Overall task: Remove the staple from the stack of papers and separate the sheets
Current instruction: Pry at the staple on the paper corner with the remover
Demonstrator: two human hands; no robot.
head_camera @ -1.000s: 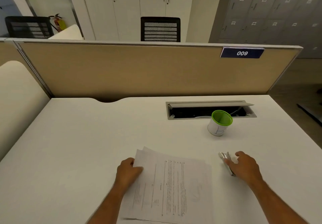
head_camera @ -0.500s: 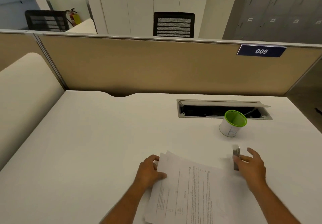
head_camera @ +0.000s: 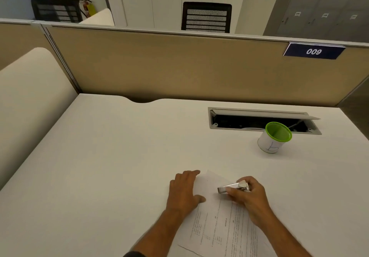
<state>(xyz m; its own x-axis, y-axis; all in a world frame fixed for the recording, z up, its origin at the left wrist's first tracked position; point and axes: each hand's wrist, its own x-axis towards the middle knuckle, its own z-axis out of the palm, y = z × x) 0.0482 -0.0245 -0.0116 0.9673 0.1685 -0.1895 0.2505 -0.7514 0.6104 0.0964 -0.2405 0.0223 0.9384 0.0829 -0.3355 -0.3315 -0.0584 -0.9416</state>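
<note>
A stack of printed papers lies on the white desk near its front edge, its top corner pointing away from me. My left hand rests flat on the stack's left edge, fingers together, pressing it down. My right hand holds a small metal staple remover over the upper part of the stack, its tip pointing left toward the top corner. The staple itself is too small to make out.
A white cup with a green rim stands at the right, just in front of an open cable tray set into the desk. A beige partition closes off the desk's far edge.
My right hand has picked the staple remover up from the desk right of the papers and brought it left over the stack. The left hand stays on the stack's left edge.
</note>
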